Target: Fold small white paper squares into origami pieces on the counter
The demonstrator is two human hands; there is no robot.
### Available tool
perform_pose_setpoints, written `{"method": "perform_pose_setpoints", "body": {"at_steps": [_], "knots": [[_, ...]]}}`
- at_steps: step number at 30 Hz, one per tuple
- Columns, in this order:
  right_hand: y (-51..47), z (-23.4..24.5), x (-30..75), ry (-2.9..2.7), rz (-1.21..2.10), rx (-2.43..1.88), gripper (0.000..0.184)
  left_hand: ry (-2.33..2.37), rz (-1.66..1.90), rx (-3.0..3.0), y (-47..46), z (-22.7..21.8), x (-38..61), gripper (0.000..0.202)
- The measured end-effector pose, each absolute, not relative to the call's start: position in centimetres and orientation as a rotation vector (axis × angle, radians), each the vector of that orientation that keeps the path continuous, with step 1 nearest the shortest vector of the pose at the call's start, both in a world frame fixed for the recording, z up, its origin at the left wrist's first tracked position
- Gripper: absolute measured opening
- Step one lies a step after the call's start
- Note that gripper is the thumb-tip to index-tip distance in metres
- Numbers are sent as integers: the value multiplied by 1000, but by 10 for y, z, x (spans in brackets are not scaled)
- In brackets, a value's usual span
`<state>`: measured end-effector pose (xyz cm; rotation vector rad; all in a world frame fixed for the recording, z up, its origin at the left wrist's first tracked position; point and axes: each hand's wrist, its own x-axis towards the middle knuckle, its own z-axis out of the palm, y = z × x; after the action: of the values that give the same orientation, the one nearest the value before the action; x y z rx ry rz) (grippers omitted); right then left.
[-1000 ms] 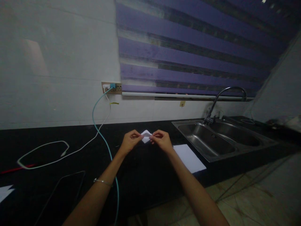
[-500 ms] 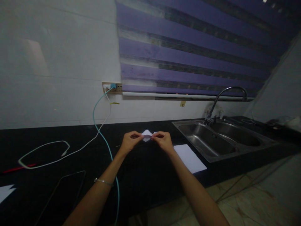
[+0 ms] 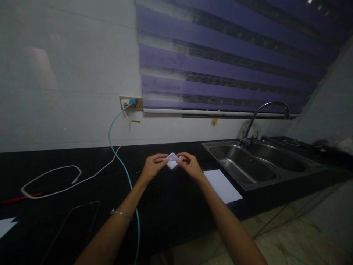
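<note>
A small piece of folded white paper [image 3: 172, 162] is held up over the black counter, between my two hands. My left hand [image 3: 153, 164] pinches its left side, thumb in front and fingers behind. On the other side, my right hand [image 3: 190, 164] grips the right edge in the same way. The paper's folds stand apart, showing a shaded hollow at the middle and a point at the top. Part of the paper is hidden behind my fingers. To the right of my right forearm lies a flat white sheet [image 3: 223, 186].
A double steel sink [image 3: 242, 165] with a tall faucet [image 3: 249, 125] is at the right. At the left, a white cable [image 3: 91, 177] and a teal cable [image 3: 129, 176] run from a wall socket [image 3: 139, 104]. A dark phone-like slab [image 3: 73, 228], a red object [image 3: 16, 200] and white paper [image 3: 6, 226] lie there.
The folds of the paper have spread apart, so its hollow shows more clearly. My fingers have shifted slightly at both sides, while the forearms have hardly moved.
</note>
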<state>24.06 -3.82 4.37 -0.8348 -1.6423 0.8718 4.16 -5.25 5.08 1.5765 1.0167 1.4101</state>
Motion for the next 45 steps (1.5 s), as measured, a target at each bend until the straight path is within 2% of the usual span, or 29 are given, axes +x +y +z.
{"method": "perform_pose_setpoints", "body": {"at_steps": [6, 11, 16, 20, 26, 30, 40, 45], "knots": [[-37, 43, 239, -1626, 904, -863, 28, 1006, 1464, 1587, -45, 45, 42, 32], [-36, 41, 238, -1652, 839, -828, 27, 913, 1380, 1618, -41, 39, 43, 38], [-38, 39, 236, -1719, 892, -843, 28, 945, 1258, 1775, -46, 39, 47, 35], [-39, 40, 236, -1708, 943, -827, 30, 1007, 1309, 1802, -47, 41, 48, 35], [-35, 37, 233, -1646, 988, -860, 23, 1011, 1332, 1841, -49, 43, 48, 34], [-33, 33, 231, -1607, 1066, -855, 28, 1021, 1325, 1873, -46, 40, 49, 34], [-37, 39, 232, -1685, 924, -814, 23, 1008, 1249, 1938, -48, 39, 50, 30], [-35, 38, 234, -1730, 915, -779, 23, 955, 1106, 1944, -49, 36, 47, 38]]}}
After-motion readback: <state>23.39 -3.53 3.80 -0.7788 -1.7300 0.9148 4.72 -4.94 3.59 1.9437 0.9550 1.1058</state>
